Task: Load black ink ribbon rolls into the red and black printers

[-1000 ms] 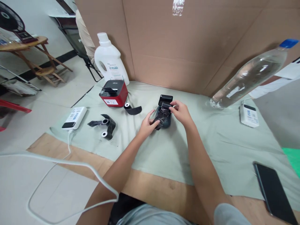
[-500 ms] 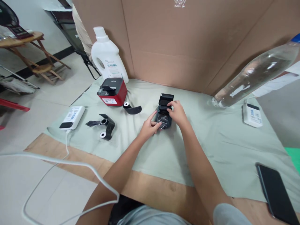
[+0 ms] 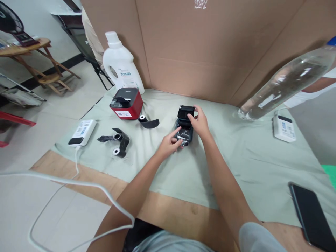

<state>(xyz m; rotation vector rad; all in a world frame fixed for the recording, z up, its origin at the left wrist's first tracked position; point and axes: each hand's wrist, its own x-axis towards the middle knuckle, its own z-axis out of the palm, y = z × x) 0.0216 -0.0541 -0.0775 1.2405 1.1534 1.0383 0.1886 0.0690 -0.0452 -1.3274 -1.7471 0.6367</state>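
A small black label printer (image 3: 185, 120) lies on the pale green cloth (image 3: 223, 157) with its lid raised. A shiny black strip of tape (image 3: 183, 134) comes out over its front. My left hand (image 3: 169, 144) pinches the end of that strip between thumb and fingers. My right hand (image 3: 199, 120) is closed on the right edge of the raised lid.
A red and black printer (image 3: 127, 103), a white jug (image 3: 121, 66), loose black tape rolls (image 3: 118, 139) (image 3: 148, 121), a white power bank (image 3: 82, 132) with cable lie left. A clear bottle (image 3: 285, 82), a white device (image 3: 283, 128) and a phone (image 3: 309, 217) sit right. Cardboard wall (image 3: 210, 45) behind.
My right hand has moved from the roll inside the printer to the lid's edge. The lid is tipped further forward. My left hand has pulled the strip down to the printer's front.
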